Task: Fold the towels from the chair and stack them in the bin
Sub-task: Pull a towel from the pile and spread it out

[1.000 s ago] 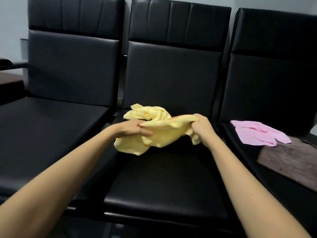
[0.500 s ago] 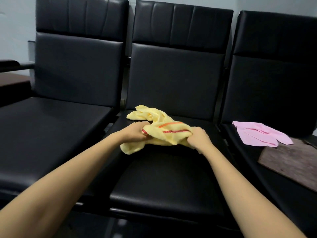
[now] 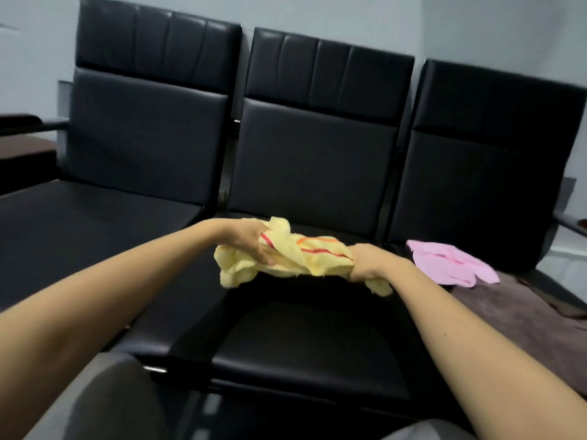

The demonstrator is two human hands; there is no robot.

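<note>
Yellow towel (image 3: pixel 305 255), red-striped, bunched and held above the middle chair seat (image 3: pixel 301 338), left hand (image 3: pixel 251 242) and right hand (image 3: pixel 370 262) each gripping an end; step: opening out for folding; next likely calls for finding corners; no bin visible.

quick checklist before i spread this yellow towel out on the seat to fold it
1. Left hand grips the crumpled yellow towel with red and orange stripes: ok.
2. Right hand grips its other end: ok.
3. Towel opened flat: not ok, it is bunched up.
4. Black padded middle seat has bare room below the towel: ok.
5. Pink cloth lies apart from the yellow towel: ok.
6. Bin within reach: cannot tell, not in view.
</note>
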